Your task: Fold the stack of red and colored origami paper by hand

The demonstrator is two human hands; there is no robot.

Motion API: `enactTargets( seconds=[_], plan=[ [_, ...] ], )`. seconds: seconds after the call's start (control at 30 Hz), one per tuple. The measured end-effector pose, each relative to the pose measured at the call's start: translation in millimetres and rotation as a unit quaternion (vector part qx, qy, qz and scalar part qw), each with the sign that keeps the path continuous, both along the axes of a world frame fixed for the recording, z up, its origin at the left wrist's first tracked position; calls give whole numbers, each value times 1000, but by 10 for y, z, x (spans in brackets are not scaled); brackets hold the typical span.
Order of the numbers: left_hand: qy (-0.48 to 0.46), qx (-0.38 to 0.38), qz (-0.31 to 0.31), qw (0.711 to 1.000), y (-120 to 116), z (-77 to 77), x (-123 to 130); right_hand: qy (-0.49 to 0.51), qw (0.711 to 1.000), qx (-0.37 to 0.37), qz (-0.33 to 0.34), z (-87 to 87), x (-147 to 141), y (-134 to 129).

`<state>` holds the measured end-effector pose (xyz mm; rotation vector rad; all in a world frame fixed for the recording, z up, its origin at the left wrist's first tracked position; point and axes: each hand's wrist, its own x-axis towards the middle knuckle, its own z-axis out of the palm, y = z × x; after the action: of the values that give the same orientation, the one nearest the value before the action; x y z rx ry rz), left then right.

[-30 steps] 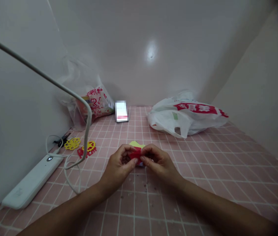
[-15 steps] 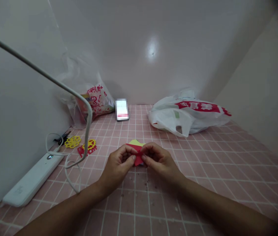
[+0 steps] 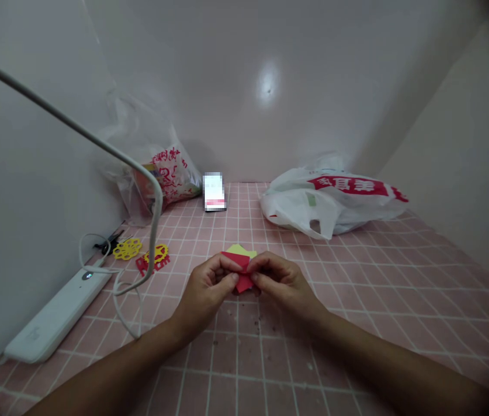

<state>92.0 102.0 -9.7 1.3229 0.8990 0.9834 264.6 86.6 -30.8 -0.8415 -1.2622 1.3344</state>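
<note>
Between my hands is a small piece of red paper [image 3: 244,282] with a crease across its middle. My left hand [image 3: 212,286] pinches its left side between thumb and fingers. At the paper's right side, my right hand [image 3: 283,283] pinches it the same way, thumb nearest me. Some yellow paper [image 3: 239,249] shows just beyond the red piece; whether the two are joined I cannot tell. My fingertips cover parts of the red paper's edges.
To the left lie yellow and red cut-out shapes [image 3: 127,249], a white power bank [image 3: 58,318] and a looping cable [image 3: 156,219]. A lit phone [image 3: 214,192] leans at the back, between a clear plastic bag [image 3: 168,179] and a white plastic bag [image 3: 335,202]. Pink tiles [image 3: 244,358] cover the table.
My fingers have shifted slightly on the red paper, and the crease across it shows more plainly. Both hands stay in nearly the same place.
</note>
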Motion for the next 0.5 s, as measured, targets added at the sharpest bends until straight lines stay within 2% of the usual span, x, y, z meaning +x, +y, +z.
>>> enactTargets(
  seconds=[0.33, 0.5],
  plan=[
    [-4, 1, -3, 1000, -9, 31, 8, 13, 1000, -18, -4, 39, -16, -8],
    [-33, -27, -22, 999, -7, 8, -8, -7, 1000, -4, -11, 60, -15, -10]
  ],
)
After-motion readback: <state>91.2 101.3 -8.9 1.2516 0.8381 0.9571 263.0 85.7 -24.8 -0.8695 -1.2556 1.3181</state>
